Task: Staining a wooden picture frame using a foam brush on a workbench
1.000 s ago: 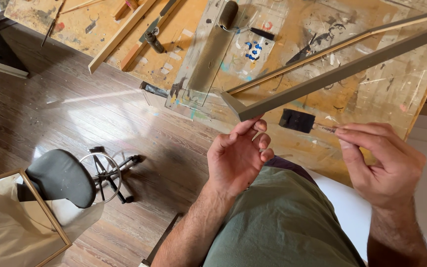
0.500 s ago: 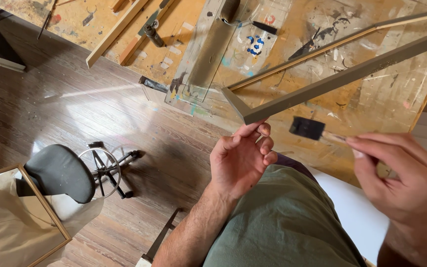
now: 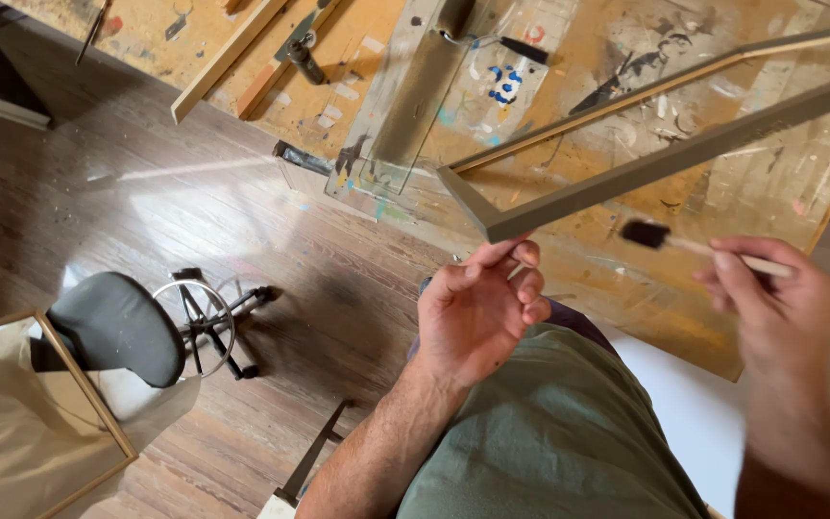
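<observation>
A grey-painted wooden frame [image 3: 665, 163] lies across a paint-stained workbench [image 3: 357, 48], its corner jutting over the bench edge. My left hand [image 3: 477, 308] pinches that corner from below with thumb and fingertips. My right hand [image 3: 770, 298], blurred, grips the pale handle of a small foam brush [image 3: 647, 234], whose black head hovers just under the frame's lower rail, right of the corner.
A paint roller [image 3: 453, 19] rests in a clear tray [image 3: 405, 106] on the bench, beside wooden strips [image 3: 232, 58] and a hammer [image 3: 302, 53]. A grey stool [image 3: 117, 327] stands on the wood floor, with a gold-framed panel [image 3: 31, 423] at lower left.
The right hand has shifted right with the brush, drawing its head along beneath the frame rail. The left hand stays at the frame corner. The view has tilted slightly.
</observation>
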